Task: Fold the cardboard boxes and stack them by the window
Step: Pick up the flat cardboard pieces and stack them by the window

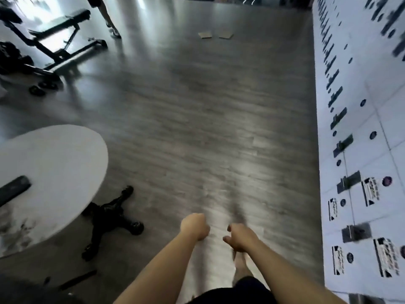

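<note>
Grey wood-look flooring [197, 128] fills most of the blurred view. Nearest the camera, two bare forearms reach forward over it. The left hand [194, 226] is curled into a loose fist and holds nothing. The right hand [240, 236] has its fingers bent inward, thumb apart from them, and it too grips nothing. Below the right hand one bare foot [241, 267] shows on the floor, beside dark shorts [230, 292] at the bottom edge.

To the left stands one round white table [50, 178] on a black four-legged base [111, 220]; one dark oblong thing [13, 189] lies on its top, too blurred to name. Two thin dark sticks [76, 279] lie on the floor near the table.

Along the right side runs a white wall of lockers [359, 150] with dark latches and round locks, several doors carrying printed labels.

Farther off, at upper left, is one black weight bench [59, 38] with small wheels, bright light falling behind it. Another person's leg [109, 18] and one shoe show just beyond the bench.

Farthest away, two flat cardboard pieces [215, 35] lie side by side on the floor, close together, well apart from both hands.
</note>
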Demonstrator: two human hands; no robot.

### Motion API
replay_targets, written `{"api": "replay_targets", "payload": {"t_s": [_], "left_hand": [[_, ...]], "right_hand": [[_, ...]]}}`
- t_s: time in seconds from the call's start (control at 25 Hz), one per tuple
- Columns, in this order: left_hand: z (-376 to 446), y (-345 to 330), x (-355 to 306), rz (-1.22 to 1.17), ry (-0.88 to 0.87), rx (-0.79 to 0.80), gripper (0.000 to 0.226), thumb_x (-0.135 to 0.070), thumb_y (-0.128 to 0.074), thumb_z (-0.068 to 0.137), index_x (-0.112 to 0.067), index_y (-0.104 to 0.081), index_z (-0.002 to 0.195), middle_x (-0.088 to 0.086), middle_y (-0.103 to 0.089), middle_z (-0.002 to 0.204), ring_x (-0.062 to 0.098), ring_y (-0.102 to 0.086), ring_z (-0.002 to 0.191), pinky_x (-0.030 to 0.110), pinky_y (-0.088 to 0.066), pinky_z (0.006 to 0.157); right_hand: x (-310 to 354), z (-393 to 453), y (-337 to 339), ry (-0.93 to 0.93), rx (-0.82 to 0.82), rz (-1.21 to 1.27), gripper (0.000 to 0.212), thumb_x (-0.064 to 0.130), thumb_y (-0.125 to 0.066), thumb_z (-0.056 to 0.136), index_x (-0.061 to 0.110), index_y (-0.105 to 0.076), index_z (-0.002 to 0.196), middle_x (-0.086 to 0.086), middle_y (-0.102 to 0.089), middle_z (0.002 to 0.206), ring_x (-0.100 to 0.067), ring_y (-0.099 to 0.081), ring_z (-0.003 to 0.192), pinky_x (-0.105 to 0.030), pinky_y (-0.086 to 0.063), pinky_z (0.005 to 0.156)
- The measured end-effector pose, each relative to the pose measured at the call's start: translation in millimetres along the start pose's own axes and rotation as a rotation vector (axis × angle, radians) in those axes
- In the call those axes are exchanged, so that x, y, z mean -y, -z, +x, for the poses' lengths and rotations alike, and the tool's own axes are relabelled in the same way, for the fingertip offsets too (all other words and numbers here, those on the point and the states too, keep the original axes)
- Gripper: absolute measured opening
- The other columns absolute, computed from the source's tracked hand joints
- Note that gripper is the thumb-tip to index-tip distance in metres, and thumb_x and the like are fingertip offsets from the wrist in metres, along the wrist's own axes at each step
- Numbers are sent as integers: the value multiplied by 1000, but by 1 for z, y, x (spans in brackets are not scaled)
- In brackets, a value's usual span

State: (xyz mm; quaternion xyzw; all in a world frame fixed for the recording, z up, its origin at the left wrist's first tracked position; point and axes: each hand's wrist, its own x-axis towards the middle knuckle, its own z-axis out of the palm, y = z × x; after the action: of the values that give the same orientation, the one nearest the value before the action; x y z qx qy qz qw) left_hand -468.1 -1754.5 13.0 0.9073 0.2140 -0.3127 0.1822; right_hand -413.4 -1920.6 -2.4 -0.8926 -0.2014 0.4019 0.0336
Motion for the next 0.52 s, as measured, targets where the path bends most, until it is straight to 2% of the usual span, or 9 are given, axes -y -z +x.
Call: {"api": "replay_targets", "payload": {"t_s": [0.16,0.32,0.52], "left_hand": [[101,65,-35,-36,48,25,36,-33,-46,94,-16,-63,121,9,-63,127,30,-60,116,36,-49,91],[185,147,-66,-99,108,-5,35,-32,-47,94,-16,-62,122,8,-62,127,28,-60,116,34,-49,90],[284,251,-83,-146,119,-44,36,-32,-46,95,-16,-61,125,11,-63,127,31,-60,116,35,-49,91]], "right_hand": [[-21,101,100,22,2,26,41,47,-55,91,18,-58,121,-8,-63,125,-28,-61,110,-35,-50,85],[-37,188,216,42,41,-54,43,47,-52,95,17,-55,126,-9,-59,127,-28,-60,110,-34,-46,79],[-24,298,347,54,-5,-136,41,44,-50,97,15,-55,126,-13,-60,129,-32,-59,114,-35,-47,85]]}}
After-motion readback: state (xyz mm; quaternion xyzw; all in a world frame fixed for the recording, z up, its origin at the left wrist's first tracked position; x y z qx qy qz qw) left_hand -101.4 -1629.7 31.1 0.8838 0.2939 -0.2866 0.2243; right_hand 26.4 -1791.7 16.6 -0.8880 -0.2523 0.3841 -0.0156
